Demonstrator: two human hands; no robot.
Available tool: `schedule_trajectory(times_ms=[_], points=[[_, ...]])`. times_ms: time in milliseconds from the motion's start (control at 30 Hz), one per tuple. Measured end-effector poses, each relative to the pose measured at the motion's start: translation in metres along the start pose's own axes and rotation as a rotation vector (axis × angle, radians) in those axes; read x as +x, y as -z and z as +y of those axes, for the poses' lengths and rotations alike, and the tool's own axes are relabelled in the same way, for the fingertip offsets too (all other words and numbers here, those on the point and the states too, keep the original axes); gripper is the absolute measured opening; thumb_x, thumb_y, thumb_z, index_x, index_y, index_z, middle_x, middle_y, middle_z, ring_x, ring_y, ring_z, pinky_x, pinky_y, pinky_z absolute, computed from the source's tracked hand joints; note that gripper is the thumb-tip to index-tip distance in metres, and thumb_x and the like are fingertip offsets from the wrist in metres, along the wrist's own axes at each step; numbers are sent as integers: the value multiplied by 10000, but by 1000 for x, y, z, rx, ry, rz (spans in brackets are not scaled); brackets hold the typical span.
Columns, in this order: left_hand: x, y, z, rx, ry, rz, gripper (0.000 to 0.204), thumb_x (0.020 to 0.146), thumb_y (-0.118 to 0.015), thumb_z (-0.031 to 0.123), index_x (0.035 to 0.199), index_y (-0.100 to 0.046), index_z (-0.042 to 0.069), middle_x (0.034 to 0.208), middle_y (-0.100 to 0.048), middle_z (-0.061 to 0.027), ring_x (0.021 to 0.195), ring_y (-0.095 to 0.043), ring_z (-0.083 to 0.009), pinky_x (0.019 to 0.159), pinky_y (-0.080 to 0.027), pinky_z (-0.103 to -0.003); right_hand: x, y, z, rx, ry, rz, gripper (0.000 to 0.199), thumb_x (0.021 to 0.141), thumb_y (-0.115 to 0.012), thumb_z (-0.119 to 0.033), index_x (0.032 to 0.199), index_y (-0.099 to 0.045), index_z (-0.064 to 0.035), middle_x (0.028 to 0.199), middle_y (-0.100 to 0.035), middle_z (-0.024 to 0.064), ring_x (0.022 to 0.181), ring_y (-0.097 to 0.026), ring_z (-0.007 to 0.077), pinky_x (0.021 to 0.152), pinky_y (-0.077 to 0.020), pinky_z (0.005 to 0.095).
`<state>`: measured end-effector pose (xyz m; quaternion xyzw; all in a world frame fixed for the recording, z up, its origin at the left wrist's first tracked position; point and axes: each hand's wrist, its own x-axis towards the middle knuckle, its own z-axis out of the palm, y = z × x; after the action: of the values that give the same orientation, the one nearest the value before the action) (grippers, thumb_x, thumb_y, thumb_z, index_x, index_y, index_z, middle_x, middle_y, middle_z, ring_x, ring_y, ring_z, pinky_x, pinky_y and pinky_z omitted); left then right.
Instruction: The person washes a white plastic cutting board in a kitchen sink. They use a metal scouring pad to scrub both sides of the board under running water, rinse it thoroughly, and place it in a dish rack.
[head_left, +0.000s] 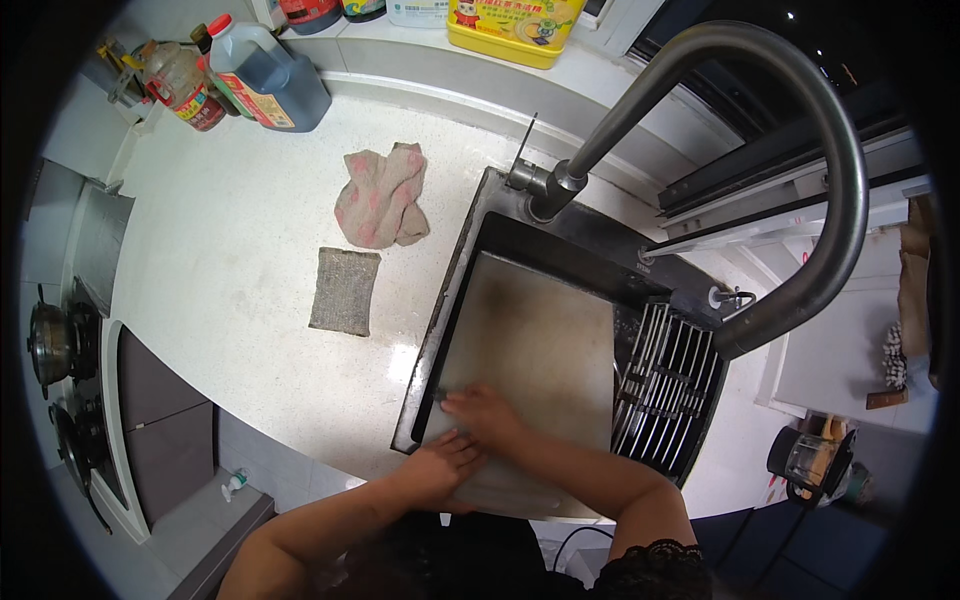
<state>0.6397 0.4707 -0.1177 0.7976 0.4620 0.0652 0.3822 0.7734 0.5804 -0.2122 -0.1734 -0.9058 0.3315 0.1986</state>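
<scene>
A large beige cutting board (pixel 540 330) lies slanted over the black sink (pixel 430 350), its near end reaching toward my body. At the board's near left edge is my left hand (pixel 445 468), its fingers over the top surface as it grips the edge. Just beyond it, my right hand (pixel 487 417) presses on the board with bent fingers. A small dark patch shows by its fingertips, but I cannot make out what it is. On the counter to the left are a crumpled grey-and-pink cloth (pixel 382 195) and a flat grey scouring cloth (pixel 345 291).
A tall dark faucet (pixel 850 170) arches over the sink's right side. Beside the board sits a metal drying rack (pixel 660 385). Bottles, including a large dark jug (pixel 268 80), stand at the back left. A yellow tub (pixel 510 35) is on the ledge; pots (pixel 50 345) sit far left.
</scene>
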Motion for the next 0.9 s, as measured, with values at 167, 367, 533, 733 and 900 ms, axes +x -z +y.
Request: schedule_trajectory(times_ms=[167,367,533,733,900], points=[[4,-5,1,27,-54,75,746,706,-680,523,1212,-535,-5,1346,-472,-150,1292,-405,-292,1067,-302,-467,65,17,163,-509,-381,-85,261,767,-531,-49,993,-659,-68,900,-665,150,812,-621,319,745,-499,419],[-2,-7,-5,28,-59,107,741,700,-685,518,1209,-535,1,1336,-482,-150,1284,-416,-292,1060,-312,-468,26,9,70,-478,-303,-249,175,760,-579,-78,916,-658,-71,871,-651,132,802,-607,303,743,-489,396],[3,-9,-5,32,-55,105,726,687,-693,518,1189,-549,13,1309,-508,-139,1264,-439,-292,1050,-326,-464,-38,34,29,-178,-210,-59,259,735,-589,-47,978,-678,-38,960,-648,143,862,-614,295,751,-512,378],[11,-1,-1,55,-93,111,710,678,-707,518,1168,-563,25,1292,-523,-130,1243,-461,-287,1041,-339,-459,-31,64,166,-347,-587,271,189,733,-559,-20,877,-668,-74,846,-663,121,729,-608,301,694,-520,377],[7,-9,-4,79,-49,136,734,641,-732,525,1155,-575,25,1289,-528,-137,1250,-457,-283,1056,-327,-461,-106,53,-6,20,-411,83,256,747,-574,-36,986,-663,-50,942,-650,138,855,-605,279,774,-514,371]])
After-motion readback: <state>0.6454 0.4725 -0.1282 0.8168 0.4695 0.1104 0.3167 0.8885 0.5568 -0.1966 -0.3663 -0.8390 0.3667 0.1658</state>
